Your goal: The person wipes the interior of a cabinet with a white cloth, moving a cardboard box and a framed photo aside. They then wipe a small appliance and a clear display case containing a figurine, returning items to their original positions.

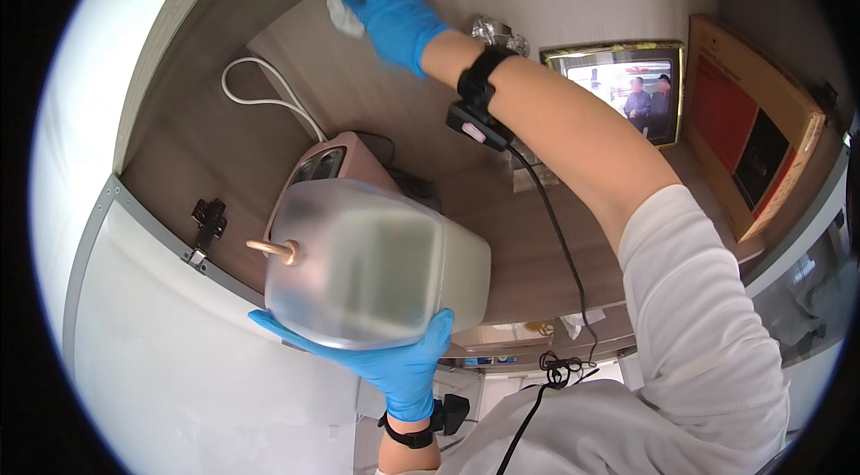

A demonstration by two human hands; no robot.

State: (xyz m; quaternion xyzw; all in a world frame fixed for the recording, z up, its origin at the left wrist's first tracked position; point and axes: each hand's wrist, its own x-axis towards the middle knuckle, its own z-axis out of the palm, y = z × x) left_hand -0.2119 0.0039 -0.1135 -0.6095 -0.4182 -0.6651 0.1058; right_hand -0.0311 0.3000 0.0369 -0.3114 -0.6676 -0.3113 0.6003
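My left hand [396,361], in a blue glove, holds a square, translucent plastic container [356,266] from below, thumb and fingers spread along its side. The container has a greenish lower part and a small copper-coloured handle [275,250]. My right hand [396,21], gloved in blue too, presses a white cloth [346,11] against the wood-look panel of the cabinet at the top. Both wrists wear black straps with small devices. Behind the container stands a pink appliance [356,156], partly hidden by it.
A white cable [262,100] loops at the left near a black hinge [208,219]. Crumpled foil [497,31], a framed photo [615,92] and a cardboard box [752,132] lie to the right. A white door [201,354] stands at lower left. A black cable [564,246] hangs from my right wrist.
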